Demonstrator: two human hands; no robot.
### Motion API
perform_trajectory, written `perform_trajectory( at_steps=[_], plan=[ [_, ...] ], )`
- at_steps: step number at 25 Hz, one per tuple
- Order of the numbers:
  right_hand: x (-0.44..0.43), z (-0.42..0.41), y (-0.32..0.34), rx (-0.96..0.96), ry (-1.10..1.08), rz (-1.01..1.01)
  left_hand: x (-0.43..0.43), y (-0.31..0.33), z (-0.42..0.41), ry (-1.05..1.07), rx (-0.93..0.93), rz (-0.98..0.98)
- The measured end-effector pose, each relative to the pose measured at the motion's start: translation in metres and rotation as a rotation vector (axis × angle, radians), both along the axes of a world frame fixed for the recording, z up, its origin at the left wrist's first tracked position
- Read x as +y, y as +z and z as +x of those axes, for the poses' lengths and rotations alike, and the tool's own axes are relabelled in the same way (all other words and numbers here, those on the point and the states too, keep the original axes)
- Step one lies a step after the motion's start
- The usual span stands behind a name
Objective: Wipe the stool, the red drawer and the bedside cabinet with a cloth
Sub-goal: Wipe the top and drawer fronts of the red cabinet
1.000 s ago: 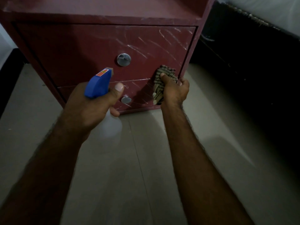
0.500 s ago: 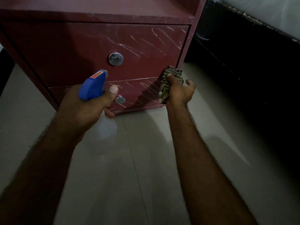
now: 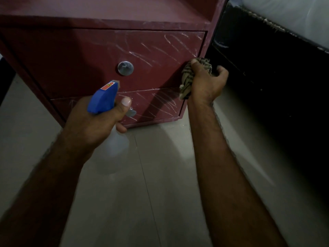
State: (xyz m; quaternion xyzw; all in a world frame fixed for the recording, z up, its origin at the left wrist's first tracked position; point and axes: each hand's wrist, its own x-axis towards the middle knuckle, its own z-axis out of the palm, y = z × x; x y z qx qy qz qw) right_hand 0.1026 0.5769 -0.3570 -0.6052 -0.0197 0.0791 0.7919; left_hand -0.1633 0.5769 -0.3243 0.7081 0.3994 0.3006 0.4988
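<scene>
A dark red bedside cabinet [image 3: 106,22] fills the top of the view, with two drawer fronts. The upper red drawer [image 3: 71,59] carries a round metal knob [image 3: 125,68] and pale streaks. The lower drawer [image 3: 156,106] is streaked too. My right hand [image 3: 206,84] grips a bunched striped cloth [image 3: 188,77] against the cabinet's right front edge. My left hand [image 3: 96,125] holds a spray bottle with a blue head [image 3: 103,98] and a clear body, nozzle aimed at the drawers.
Pale tiled floor [image 3: 160,193] spreads below the cabinet. A dark bed frame [image 3: 276,77] stands right of the cabinet, with a white mattress [image 3: 293,20] on top. A dark strip runs along the far left edge.
My right hand slid the cloth rightward and up along the drawer fronts to the cabinet's right edge. The left hand kept the spray bottle in about the same place.
</scene>
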Motion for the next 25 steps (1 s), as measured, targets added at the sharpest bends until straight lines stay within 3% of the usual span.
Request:
perform_trajectory(
  at_steps=[7,17,25],
  plan=[
    [-0.006,-0.008,-0.023,0.181,0.072,-0.034,-0.005,0.005,0.003,-0.012,-0.014,0.012],
    [0.011,0.006,0.020,0.046,0.011,0.127,0.001,0.008,-0.005,-0.016,-0.044,0.028],
    [0.009,-0.004,0.020,0.097,0.002,0.127,-0.002,0.013,-0.004,-0.035,-0.030,0.069]
  ],
)
